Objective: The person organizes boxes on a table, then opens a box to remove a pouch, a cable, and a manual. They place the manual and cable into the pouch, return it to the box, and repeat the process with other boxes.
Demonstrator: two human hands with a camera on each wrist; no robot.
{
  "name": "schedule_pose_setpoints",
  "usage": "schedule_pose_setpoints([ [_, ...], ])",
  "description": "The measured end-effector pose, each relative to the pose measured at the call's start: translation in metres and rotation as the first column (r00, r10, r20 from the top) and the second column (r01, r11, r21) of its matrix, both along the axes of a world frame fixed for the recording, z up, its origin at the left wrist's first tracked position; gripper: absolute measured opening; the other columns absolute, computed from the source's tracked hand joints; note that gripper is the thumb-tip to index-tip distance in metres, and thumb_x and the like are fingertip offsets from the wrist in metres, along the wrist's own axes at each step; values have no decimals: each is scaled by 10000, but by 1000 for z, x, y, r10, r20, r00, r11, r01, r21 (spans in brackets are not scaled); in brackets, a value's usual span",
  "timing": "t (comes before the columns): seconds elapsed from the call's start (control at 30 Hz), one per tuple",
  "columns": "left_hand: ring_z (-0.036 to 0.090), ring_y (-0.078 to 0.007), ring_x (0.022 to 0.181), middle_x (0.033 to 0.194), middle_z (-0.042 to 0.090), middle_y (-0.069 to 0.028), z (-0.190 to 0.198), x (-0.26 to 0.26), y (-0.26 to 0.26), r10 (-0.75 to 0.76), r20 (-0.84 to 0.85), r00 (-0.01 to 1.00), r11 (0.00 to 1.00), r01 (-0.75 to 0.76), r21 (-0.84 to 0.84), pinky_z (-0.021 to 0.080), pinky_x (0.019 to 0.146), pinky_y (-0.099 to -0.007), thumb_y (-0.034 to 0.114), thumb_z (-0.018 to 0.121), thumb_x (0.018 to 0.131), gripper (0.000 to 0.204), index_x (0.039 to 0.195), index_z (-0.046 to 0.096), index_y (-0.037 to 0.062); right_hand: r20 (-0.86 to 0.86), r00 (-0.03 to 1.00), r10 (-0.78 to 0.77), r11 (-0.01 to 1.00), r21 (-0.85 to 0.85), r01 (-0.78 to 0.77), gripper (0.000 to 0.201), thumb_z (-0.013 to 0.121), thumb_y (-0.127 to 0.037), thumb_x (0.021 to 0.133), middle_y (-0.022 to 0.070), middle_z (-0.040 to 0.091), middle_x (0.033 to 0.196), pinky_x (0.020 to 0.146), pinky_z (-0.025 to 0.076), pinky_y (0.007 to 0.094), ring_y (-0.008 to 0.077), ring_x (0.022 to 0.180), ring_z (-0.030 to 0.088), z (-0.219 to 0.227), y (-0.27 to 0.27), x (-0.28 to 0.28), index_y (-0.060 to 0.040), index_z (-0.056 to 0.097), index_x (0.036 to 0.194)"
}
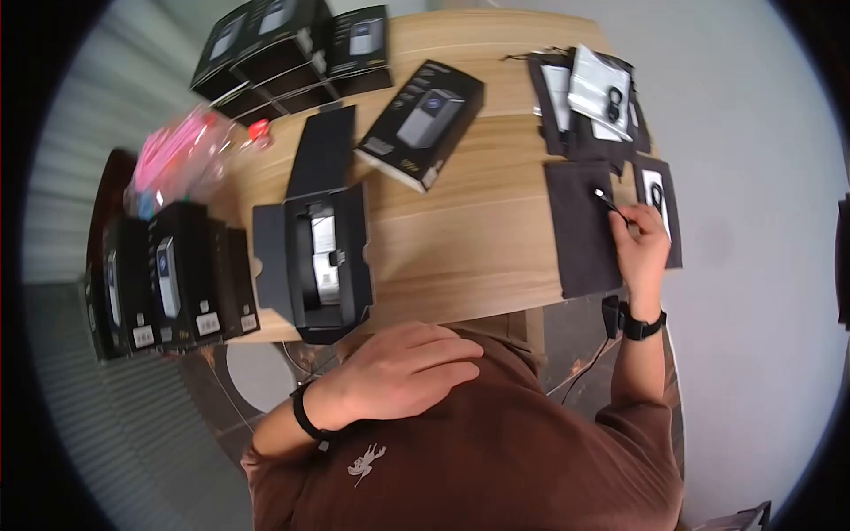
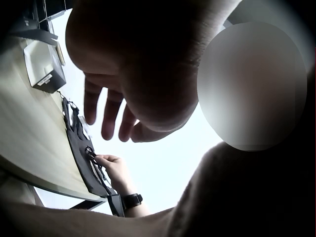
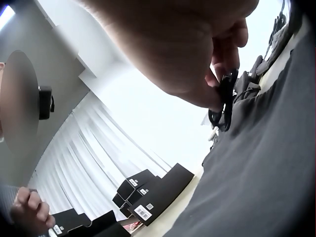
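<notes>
My right hand pinches a small coiled black cable between thumb and fingers. It holds the cable over a flat dark grey cloth pouch at the table's right side. Just right of that hand lies another dark pouch with a white card and a black cable on it. The left hand is in front of the brown shirt, its fingers extended and holding nothing. Nearest to it on the table is an opened black box, with a white-labelled item inside.
A closed black box lies mid-table. More black boxes stand at the back left and front left. Between them sits a clear plastic bag with pink contents. Stacked pouches with a clear packet lie at the far right.
</notes>
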State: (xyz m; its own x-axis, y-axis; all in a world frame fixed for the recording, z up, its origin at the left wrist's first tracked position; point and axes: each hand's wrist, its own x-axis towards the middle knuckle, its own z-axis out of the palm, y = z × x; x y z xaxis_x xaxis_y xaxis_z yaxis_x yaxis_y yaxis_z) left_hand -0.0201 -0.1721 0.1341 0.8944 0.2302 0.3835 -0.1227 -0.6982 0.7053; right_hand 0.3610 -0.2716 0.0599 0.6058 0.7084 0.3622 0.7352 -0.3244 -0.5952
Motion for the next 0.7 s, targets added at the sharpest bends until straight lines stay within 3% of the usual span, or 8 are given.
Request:
schedule_pose_setpoints([
  [0.07,716,-297,818,1035,752,-114,7,-12,9,130,124,984,985,-143,98,565,685,-377,-47,713,740,249,976,731,32,-147,987,-71,994,-88,59,156,804,-85,893,109,732,910,724,535,305,197,755,689,0,1,-3,20,769,1002],
  [0.13,705,-295,765,974,749,-128,13,-34,18,283,219,934,920,-329,211,553,663,-383,-52,687,750,230,968,718,15,-117,990,-84,987,-144,66,173,799,-93,905,113,729,891,706,540,312,186,726,684,-7,1,-2,33,763,1019],
  [0.17,686,-297,718,903,735,-151,14,-42,22,397,262,880,861,-455,226,543,654,-396,-61,657,758,185,933,689,-6,-71,996,-58,989,-137,47,197,781,-141,943,71,736,807,713,529,288,118,699,632,-13,1,-2,23,754,1049],
  [0.3,665,-333,904,1008,719,-126,7,-79,42,728,111,676,609,-713,349,519,809,-412,-22,682,780,159,933,664,18,111,989,-93,982,-154,110,304,793,-105,897,125,708,1081,754,553,368,241,876,657,15,9,-28,-5,712,1172],
  [0.4,636,-328,1051,1121,696,-100,-9,-97,41,838,44,543,480,-775,411,478,915,-433,29,717,771,189,955,680,43,118,976,181,983,7,-183,279,768,-22,891,109,710,1087,886,528,334,241,944,666,33,18,-47,-10,705,1163],
  [0.47,619,-332,1117,1179,678,-105,-22,-103,29,858,-11,513,481,-797,365,454,960,-455,44,726,786,195,975,681,48,-163,919,358,933,81,-350,269,752,16,884,121,720,1097,939,513,325,238,1001,674,47,28,-75,-4,700,1146],
  [0.6,542,-405,1305,1334,605,-148,-45,-106,22,869,-42,493,480,-819,315,395,1114,-508,130,778,783,327,1079,661,53,-160,623,766,634,23,-773,334,774,20,796,112,743,1081,950,501,390,303,1036,684,104,74,-153,-50,707,1115],
  [0.7,500,-438,1353,1381,576,-171,-60,-108,21,858,-73,509,511,-828,232,388,1141,-523,161,817,765,514,1216,606,32,-73,391,917,392,2,-920,332,819,-60,786,103,728,1077,962,501,418,306,1049,680,112,126,-220,-63,704,1097],
])
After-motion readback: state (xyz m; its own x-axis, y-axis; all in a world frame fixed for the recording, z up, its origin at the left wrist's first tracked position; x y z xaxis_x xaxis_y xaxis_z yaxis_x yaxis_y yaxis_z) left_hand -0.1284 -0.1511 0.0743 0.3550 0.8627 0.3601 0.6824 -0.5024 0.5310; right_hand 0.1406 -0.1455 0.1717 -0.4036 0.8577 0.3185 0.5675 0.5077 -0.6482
